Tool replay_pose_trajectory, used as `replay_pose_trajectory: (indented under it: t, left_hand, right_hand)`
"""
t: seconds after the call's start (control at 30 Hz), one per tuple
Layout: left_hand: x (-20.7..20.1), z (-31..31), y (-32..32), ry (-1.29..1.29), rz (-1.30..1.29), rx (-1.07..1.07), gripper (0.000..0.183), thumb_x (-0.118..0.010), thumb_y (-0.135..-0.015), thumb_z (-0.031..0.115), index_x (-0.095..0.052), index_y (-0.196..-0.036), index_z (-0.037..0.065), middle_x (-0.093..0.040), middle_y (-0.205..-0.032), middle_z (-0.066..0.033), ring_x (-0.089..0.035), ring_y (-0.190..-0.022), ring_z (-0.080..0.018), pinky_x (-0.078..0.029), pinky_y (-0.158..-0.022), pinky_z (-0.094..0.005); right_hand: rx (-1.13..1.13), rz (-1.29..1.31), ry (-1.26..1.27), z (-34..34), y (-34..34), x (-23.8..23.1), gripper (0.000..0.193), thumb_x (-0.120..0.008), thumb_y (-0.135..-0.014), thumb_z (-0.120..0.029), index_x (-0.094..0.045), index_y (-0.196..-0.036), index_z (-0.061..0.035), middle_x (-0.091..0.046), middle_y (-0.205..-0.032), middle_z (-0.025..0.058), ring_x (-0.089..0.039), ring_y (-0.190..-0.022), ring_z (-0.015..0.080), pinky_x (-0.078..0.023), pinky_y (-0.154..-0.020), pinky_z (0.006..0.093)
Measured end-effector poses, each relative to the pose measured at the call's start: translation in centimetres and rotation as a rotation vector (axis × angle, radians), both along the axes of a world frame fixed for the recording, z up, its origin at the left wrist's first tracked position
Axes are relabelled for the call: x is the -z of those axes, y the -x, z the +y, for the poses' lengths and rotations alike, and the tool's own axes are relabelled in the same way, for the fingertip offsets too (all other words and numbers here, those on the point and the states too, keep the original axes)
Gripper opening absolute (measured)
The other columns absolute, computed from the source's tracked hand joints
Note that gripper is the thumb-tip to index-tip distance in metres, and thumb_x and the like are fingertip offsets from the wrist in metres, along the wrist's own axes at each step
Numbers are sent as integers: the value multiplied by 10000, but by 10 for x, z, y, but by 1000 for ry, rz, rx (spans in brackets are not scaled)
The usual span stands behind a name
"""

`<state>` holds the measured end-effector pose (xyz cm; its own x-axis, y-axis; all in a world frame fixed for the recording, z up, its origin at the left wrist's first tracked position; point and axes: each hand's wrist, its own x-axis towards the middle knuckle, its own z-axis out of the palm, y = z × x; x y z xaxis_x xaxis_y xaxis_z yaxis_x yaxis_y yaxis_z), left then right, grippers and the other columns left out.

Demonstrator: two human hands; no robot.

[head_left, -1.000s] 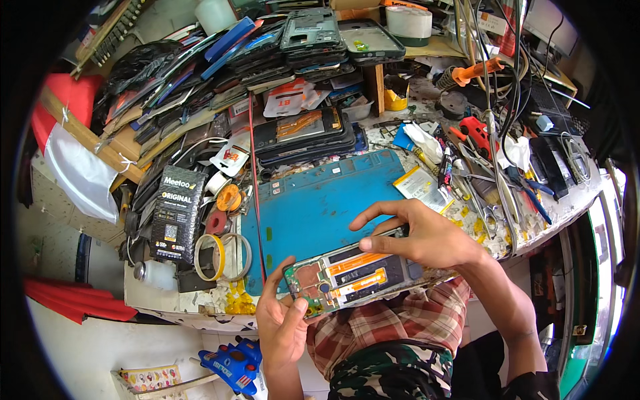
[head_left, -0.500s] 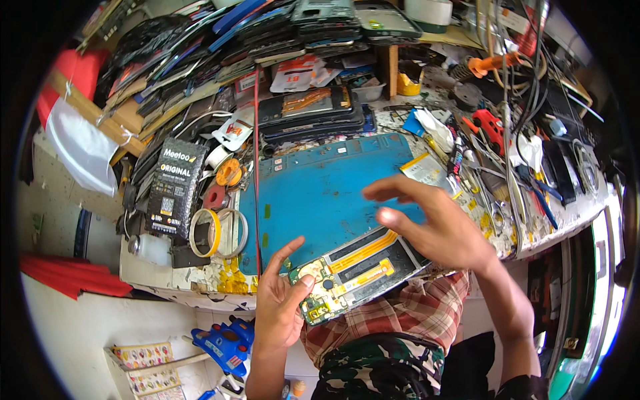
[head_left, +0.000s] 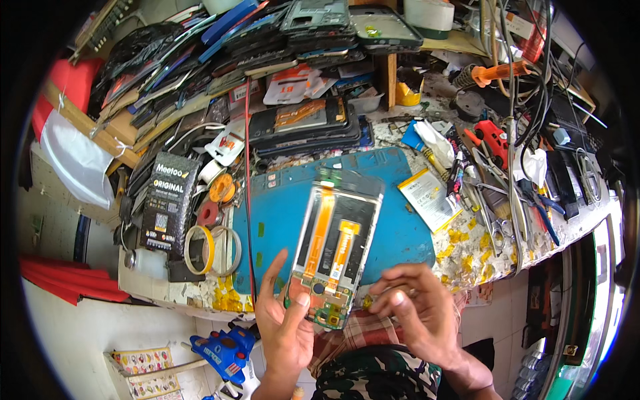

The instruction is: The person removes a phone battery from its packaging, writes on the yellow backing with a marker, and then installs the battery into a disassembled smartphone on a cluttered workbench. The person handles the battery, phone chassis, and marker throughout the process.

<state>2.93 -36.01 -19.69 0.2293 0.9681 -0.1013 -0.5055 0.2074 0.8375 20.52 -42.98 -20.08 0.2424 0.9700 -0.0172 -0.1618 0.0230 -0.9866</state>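
An opened smartphone (head_left: 333,247), its back cover off, stands tilted upright above the front of the blue work mat (head_left: 407,220). Orange flex cables run along its dark inside, and green circuit board shows at its lower end. My left hand (head_left: 287,320) grips that lower end, thumb pressed on the board. To the right of the phone, my right hand (head_left: 420,313) is apart from it, with fingers loosely curled and spread and nothing seen between them. A flat white phone battery (head_left: 430,199) with yellow edges lies at the mat's right side.
Stacked phones (head_left: 303,123) stand behind the mat. At left are a black padded package (head_left: 170,203), tape rolls (head_left: 199,250) and an orange wire spool (head_left: 223,189). Pliers (head_left: 548,217), a red toy car (head_left: 492,141) and hanging cables (head_left: 512,133) crowd the right.
The phone has turned from lying slantwise to nearly upright, its far end now pointing away from me. My right hand has drawn back from above the phone, down and nearer to me.
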Motion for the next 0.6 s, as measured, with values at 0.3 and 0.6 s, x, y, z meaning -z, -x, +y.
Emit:
replay_pose_trajectory:
  t: [0.3, 0.6]
  left_hand:
    - [3, -4, -29, -191, -75, -121, 724, -682, -886, 78, -235, -1434, -75, -566, -1232, -186, -602, -1115, -233, -521, -971, -406]
    - [0, 35, -15, -374, 11, -192, 1009, -849, -754, 247, -223, -1485, -55, -480, -1385, -264, -498, -1289, -320, -484, -1029, -486]
  right_hand:
    - [-84, 252, -70, 13, 13, -14, 377, -605, -969, -30, -511, -1315, 87, -631, -1210, 163, -580, -1171, 177, -524, -959, 311]
    - [-84, 66, -90, 27, -25, -36, 382, -586, -959, 18, -508, -1323, 106, -650, -1191, 165, -614, -1106, 181, -504, -968, 303]
